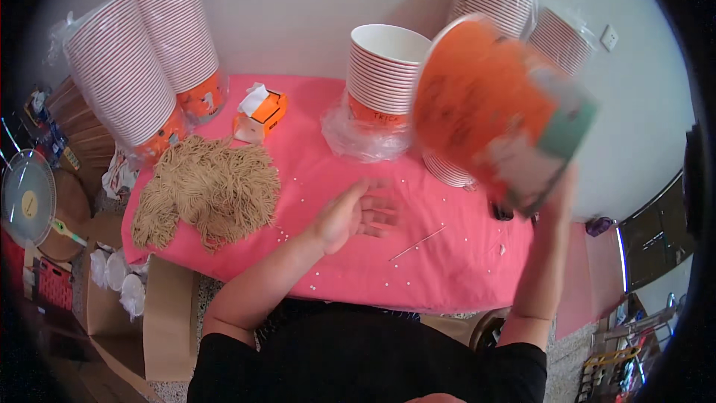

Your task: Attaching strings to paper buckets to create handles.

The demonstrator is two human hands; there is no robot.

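A large orange paper bucket [477, 97] with a white rim, blurred by motion, is held up tilted over the right side of the table. My right hand [564, 183] grips it near its base; the bucket hides most of the fingers. My left hand [358, 213] is held over the middle of the pink cloth, fingers apart and nothing in them. A thin stick [418, 243] lies on the cloth to its right. Beyond my left hand stands a stack of nested white-rimmed buckets [382, 75], crumpled clear plastic [365, 134] around its lower part.
A heap of beige yarn strands [209, 194] lies on the pink cloth [350, 272] at the left, beside an orange tissue box [261, 113]. Tall wrapped bucket stacks [123, 71] stand at the back left, more [496, 0] at the back right. A cardboard box [171, 321] stands lower left.
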